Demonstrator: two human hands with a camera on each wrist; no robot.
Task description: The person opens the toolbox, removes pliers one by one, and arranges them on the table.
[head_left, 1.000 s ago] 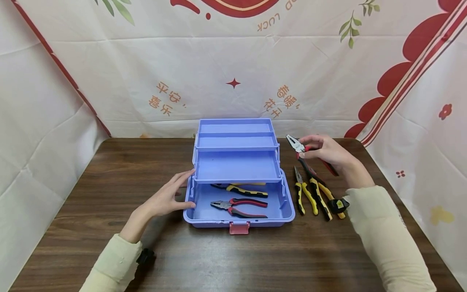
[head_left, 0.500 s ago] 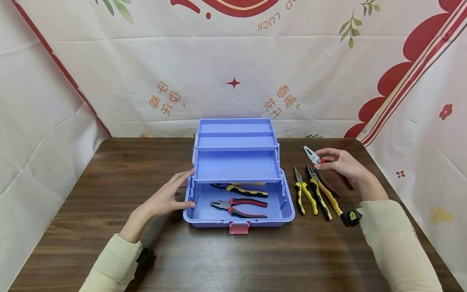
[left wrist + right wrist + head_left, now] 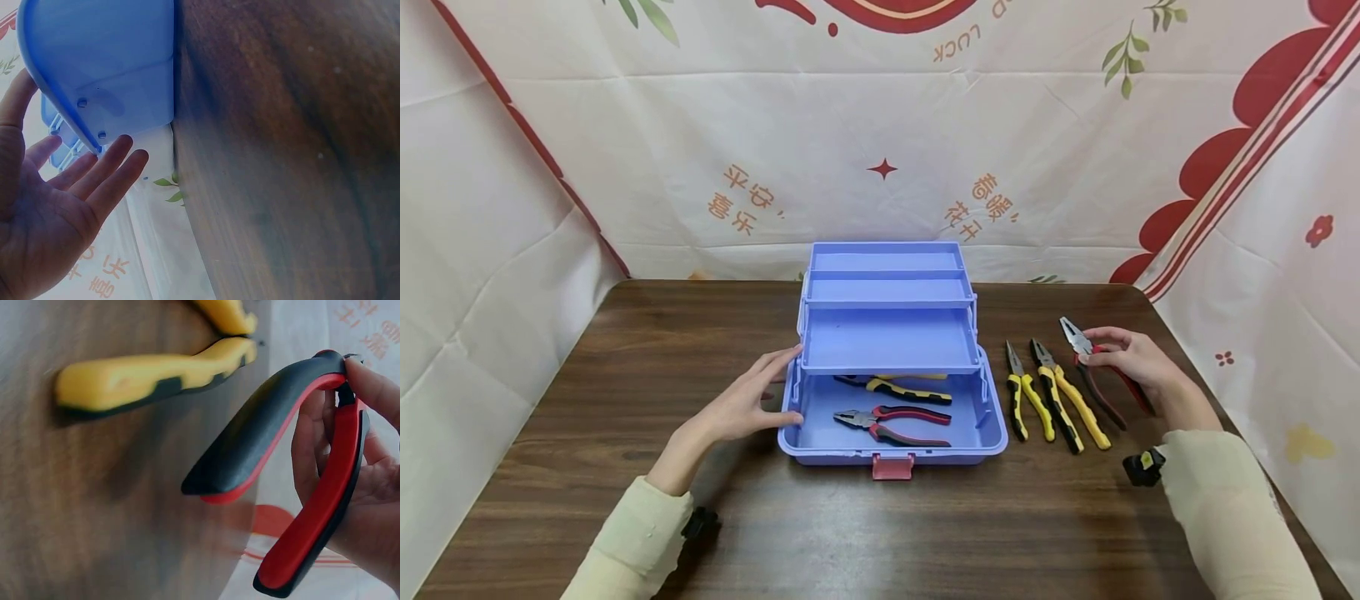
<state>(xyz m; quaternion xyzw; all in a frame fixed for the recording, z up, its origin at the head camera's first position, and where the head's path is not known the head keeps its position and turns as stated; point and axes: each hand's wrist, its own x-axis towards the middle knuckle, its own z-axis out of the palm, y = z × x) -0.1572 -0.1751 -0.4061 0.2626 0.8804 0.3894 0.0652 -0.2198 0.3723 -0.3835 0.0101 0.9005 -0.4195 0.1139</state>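
Observation:
My right hand (image 3: 1138,358) pinches combination pliers (image 3: 1075,336) near the pivot. Their red-and-black handles (image 3: 262,431) spread toward me in the right wrist view. Just left of them, two pliers with yellow-and-black handles lie on the table: long-nose pliers (image 3: 1015,408) and a larger pair (image 3: 1061,417). My left hand (image 3: 741,408) rests at the left side of a blue toolbox (image 3: 835,457), fingers spread and thumb over the rim. In the toolbox's bottom lie red-and-black pliers (image 3: 917,412); behind them, yellow-and-black pliers (image 3: 910,393) are partly hidden under the tray.
The toolbox's stepped trays (image 3: 887,342) are raised toward the back, and a red latch (image 3: 892,467) hangs at its front. A brown wooden table (image 3: 880,533) carries everything. A white printed cloth (image 3: 880,125) stands behind and at both sides.
My right hand has carried the red-and-black pliers right and toward me, from above the yellow-handled pliers to their right side. My left hand stays on the toolbox.

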